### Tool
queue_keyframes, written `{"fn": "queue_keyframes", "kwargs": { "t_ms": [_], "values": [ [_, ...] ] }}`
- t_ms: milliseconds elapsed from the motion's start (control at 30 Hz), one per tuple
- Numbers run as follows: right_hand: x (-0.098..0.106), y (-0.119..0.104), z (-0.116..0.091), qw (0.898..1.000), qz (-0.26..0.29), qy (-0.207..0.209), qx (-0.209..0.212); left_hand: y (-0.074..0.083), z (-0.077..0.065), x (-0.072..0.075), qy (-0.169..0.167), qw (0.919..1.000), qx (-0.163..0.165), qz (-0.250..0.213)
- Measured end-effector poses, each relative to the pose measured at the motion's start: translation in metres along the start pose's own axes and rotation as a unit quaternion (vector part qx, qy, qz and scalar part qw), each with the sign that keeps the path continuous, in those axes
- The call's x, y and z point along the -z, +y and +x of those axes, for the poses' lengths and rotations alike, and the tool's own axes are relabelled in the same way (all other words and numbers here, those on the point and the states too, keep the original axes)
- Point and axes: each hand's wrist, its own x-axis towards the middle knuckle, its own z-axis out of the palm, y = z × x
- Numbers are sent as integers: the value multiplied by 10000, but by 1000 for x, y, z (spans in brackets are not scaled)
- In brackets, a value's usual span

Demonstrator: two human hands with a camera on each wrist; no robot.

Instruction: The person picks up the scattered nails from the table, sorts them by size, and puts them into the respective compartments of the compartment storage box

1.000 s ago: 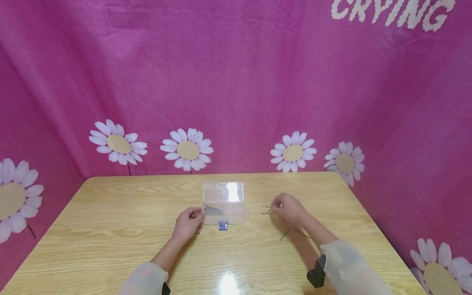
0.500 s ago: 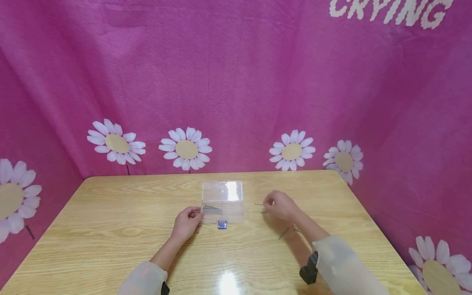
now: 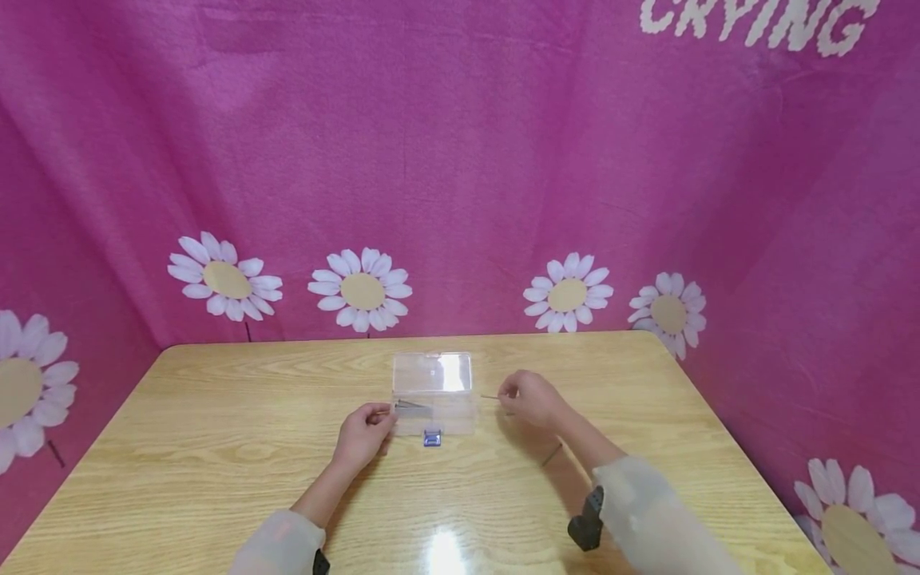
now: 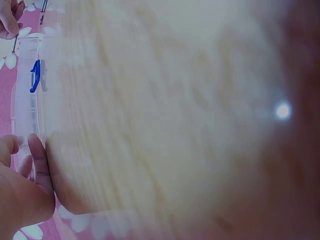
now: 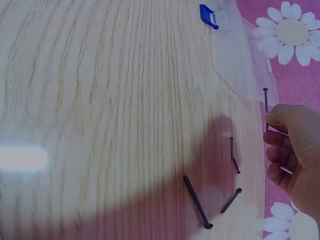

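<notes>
We see left hand gripping left end of box, lid open. Some nails already inside, left side. Right hand pinches 1 nail near box, not yet in. At least 3 loose nails remain on table.

You had two hands, one clear box with one blue latch, one held nail and at least three loose nails on one tabletop; the boxed nails couldn't be counted surely. Six daisies showed in your head view.
</notes>
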Motion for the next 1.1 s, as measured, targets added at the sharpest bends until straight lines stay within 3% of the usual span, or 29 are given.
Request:
{"fn": "queue_keyframes", "kwargs": {
  "t_ms": [500, 767, 1100],
  "values": [
    [-13, -12, 5, 9996, 243, -2, -128, 1, 1, 1, 9, 10000, -34, -42],
    [-17, -20, 10, 9999, 97, -65, 96, 2, 0, 1, -53, 10000, 13, 38],
    [-22, -32, 12, 9993, 319, -174, 121, 3, -3, 2, -93, 9999, 30, 83]
  ]
}}
